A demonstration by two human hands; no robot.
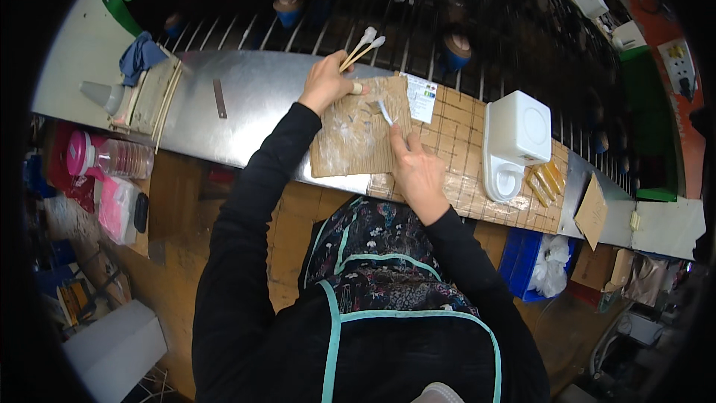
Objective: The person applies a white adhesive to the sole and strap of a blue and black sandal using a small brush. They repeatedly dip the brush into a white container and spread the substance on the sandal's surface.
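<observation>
Taking the middle of my view as the dial, the metal bench (198, 101) spans from ten o'clock round to three, and a brown grid-lined sheet (459, 134) covers part of it from one to three. At twelve lies the corrugated cardboard piece (344, 148), white smears over its surface; its right part overlaps that sheet. The white container (518, 123) stands between two and three o'clock.

My left hand (327, 82), just short of twelve, is closed round two wooden sticks, with its thumb on the cardboard's upper left edge. My right hand (419, 170), at three, is pinching a slim white tool between thumb and fingers.

A printed white card (422, 98) sits at one o'clock, just beside the cardboard. The two wooden sticks (356, 60) point up toward twelve, white lumps on their ends. The slim white tool (385, 112) lies over the cardboard toward one; I can't tell whether its tip touches. The narrow metal strip (219, 98) is at ten.
</observation>
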